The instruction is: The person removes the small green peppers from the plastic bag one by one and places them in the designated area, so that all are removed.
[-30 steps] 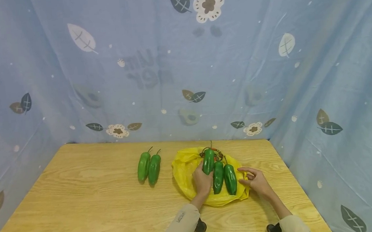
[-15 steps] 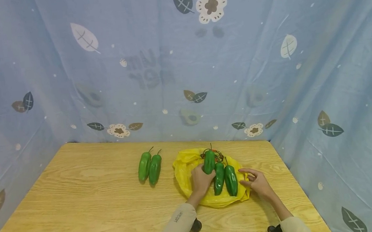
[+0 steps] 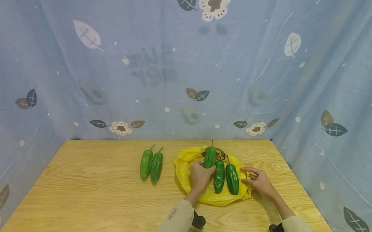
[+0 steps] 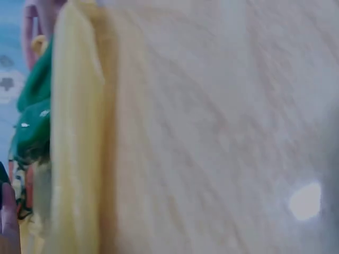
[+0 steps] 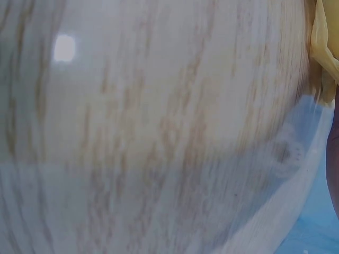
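Note:
My left hand [image 3: 199, 175] grips a green pepper [image 3: 210, 157] with a thin dark stem, above the yellow plastic bag [image 3: 184, 174]. Two more green peppers, a middle one [image 3: 219, 177] and a right one [image 3: 232, 179], lie on the bag. At the bag's right edge is my right hand [image 3: 259, 183], thumb and forefinger apart beside the right pepper. Another pair stands apart on the left, a lighter pepper [image 3: 146, 164] and a darker pepper [image 3: 156, 167]. The left wrist view shows blurred peppers [image 4: 34, 116] behind the yellow bag [image 4: 77, 127].
Thin dark and red stringy pieces [image 3: 220, 153] lie at the back of the bag. A wooden table [image 3: 90, 196] carries everything. Blue patterned cloth [image 3: 155, 60] hangs behind and along both sides. Black wrist devices, left [image 3: 198, 220] and right [image 3: 276, 231], sit below the hands.
My left hand has shifted slightly left, with the held pepper staying near the bag's back. My right hand keeps its place at the bag's edge. The head view has tilted a little.

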`<move>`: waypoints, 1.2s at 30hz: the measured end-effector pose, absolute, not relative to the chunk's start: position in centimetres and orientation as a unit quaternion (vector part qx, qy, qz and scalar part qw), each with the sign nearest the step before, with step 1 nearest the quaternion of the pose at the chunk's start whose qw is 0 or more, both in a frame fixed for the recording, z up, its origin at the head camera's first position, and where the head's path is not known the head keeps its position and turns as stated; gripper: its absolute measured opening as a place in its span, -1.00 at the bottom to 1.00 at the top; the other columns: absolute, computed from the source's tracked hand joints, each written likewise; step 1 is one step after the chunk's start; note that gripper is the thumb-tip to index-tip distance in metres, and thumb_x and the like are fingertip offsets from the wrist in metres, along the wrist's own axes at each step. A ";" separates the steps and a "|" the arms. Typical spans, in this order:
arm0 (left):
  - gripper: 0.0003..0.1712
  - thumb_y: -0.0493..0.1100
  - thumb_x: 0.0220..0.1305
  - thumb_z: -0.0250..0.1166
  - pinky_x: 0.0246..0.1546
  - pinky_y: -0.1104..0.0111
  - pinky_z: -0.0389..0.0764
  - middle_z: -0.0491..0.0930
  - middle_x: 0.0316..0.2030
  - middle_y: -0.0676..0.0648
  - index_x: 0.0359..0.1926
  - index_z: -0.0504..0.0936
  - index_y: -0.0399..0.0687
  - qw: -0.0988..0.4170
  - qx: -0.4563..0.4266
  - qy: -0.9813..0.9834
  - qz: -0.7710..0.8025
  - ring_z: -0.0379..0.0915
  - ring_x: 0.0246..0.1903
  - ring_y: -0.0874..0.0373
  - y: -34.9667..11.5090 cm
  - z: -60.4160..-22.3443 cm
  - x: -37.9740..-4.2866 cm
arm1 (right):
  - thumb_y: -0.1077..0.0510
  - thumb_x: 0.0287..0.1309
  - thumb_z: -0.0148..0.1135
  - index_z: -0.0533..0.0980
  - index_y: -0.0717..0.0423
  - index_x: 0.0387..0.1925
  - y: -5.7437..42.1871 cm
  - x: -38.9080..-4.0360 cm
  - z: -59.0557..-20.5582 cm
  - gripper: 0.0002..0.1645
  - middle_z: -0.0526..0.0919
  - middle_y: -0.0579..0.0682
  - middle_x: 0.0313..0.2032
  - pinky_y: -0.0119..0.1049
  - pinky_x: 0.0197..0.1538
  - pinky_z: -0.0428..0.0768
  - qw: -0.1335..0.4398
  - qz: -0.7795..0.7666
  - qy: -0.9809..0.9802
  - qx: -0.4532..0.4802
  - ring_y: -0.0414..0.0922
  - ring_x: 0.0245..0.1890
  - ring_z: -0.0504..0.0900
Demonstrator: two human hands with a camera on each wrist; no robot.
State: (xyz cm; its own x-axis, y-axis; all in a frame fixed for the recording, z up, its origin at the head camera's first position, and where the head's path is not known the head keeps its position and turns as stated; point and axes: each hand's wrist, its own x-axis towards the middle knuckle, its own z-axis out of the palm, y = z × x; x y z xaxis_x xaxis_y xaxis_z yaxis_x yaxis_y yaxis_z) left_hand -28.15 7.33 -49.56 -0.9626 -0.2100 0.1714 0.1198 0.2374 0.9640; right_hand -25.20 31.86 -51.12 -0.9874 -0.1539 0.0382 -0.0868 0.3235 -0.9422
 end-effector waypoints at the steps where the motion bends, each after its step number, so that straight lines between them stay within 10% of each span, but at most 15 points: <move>1: -0.71 -0.23 -0.13 0.53 -0.60 0.45 0.56 0.65 -0.56 -0.04 -0.33 0.72 -0.28 0.128 0.031 -0.772 -0.622 0.51 -0.60 0.25 7.2 -49.4 -28.1 | 0.37 0.08 0.32 0.43 0.34 0.18 31.9 -25.2 -51.1 -0.42 0.30 0.39 0.27 -0.27 -0.01 0.61 0.029 -0.573 0.816 -0.075 0.32 0.20 0.37; 14: -0.66 -0.23 -0.12 0.55 -0.54 0.44 0.61 0.66 -0.50 -0.10 -0.31 0.70 -0.34 0.129 0.003 -0.738 -0.662 0.57 -0.54 0.22 6.1 -47.5 -28.0 | 0.35 0.09 0.33 0.44 0.35 0.17 31.9 -25.2 -50.8 -0.42 0.29 0.39 0.27 -0.32 -0.01 0.60 0.032 -0.561 0.824 -0.077 0.35 0.22 0.31; 23: -0.60 -0.19 -0.12 0.56 -0.56 0.50 0.59 0.69 -0.46 -0.10 -0.23 0.70 -0.32 0.147 -0.044 -0.762 -0.629 0.58 -0.51 0.24 5.4 -46.6 -27.4 | 0.33 0.10 0.33 0.43 0.33 0.19 31.8 -25.1 -50.5 -0.42 0.28 0.38 0.29 0.11 0.19 0.39 0.035 -0.544 0.836 -0.072 0.37 0.26 0.23; 36: -0.52 -0.12 -0.08 0.54 -0.58 0.48 0.59 0.68 -0.44 -0.14 -0.17 0.68 -0.36 0.151 -0.073 -0.772 -0.613 0.58 -0.56 0.21 3.1 -45.4 -26.8 | 0.32 0.12 0.32 0.42 0.34 0.19 31.7 -24.9 -50.2 -0.42 0.27 0.40 0.29 0.16 0.20 0.34 0.029 -0.533 0.842 -0.081 0.40 0.25 0.21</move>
